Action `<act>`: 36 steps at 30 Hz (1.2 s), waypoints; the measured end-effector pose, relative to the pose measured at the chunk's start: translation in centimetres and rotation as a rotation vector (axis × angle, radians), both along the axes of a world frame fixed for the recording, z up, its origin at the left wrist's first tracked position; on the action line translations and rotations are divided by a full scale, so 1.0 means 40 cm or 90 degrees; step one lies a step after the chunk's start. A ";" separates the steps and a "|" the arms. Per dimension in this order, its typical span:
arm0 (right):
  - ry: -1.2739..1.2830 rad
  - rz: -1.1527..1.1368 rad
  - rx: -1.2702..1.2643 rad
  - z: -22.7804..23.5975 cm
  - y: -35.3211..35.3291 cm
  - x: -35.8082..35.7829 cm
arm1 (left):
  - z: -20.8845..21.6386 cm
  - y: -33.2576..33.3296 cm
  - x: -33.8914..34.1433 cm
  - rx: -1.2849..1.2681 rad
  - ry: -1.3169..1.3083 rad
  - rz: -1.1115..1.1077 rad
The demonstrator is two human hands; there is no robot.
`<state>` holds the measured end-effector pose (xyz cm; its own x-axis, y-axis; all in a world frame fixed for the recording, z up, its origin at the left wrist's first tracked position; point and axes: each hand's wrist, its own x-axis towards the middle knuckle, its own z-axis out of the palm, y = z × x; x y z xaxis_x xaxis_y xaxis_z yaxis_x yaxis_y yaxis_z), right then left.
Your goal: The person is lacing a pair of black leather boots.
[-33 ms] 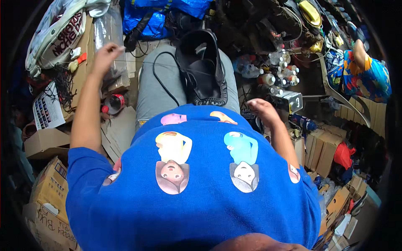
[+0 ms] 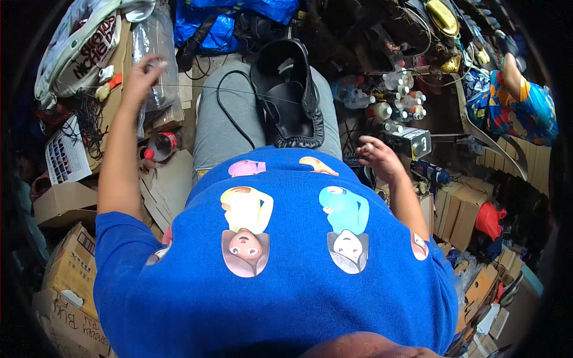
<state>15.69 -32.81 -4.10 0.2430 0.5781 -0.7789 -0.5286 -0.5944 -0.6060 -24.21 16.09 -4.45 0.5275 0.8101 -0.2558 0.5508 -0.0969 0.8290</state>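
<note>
A black shoe upper (image 2: 289,95) with a gathered, puckered edge rests between my thighs, its hollow side up. From it a thin thread (image 2: 206,88) runs taut to the left, to my left hand (image 2: 143,83), which is raised beside my left knee with fingers curled on the thread. Out to the right of my lap, apart from the shoe, is my right hand (image 2: 382,159). Its fingers are bent in and the thumb side is up; what they hold, if anything, is too small to make out. A thick dark cord (image 2: 222,98) loops over my left thigh.
Several small bottles (image 2: 400,95) and a clear square container (image 2: 412,142) stand to the right. On the left are a plastic bottle (image 2: 162,146), cardboard (image 2: 170,188), and a cloth bag (image 2: 80,53). A blue bag (image 2: 209,27) lies ahead. Another person's colourful clothing (image 2: 519,107) shows far right.
My left hand has shifted slightly up and left. My right hand has turned and its fingers have loosened a little. The gathered edge of the shoe upper shows more plainly.
</note>
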 end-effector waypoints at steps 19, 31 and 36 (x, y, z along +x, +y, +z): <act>-0.112 0.312 0.082 0.241 0.168 -0.116 | 0.318 -0.450 0.286 0.256 0.005 -0.628; -0.114 0.050 0.298 0.275 0.265 -0.224 | 0.433 -0.301 0.504 0.649 -0.475 -0.180; 0.092 -0.129 0.283 0.271 0.254 -0.235 | 0.302 -0.462 0.432 0.423 -0.321 -0.411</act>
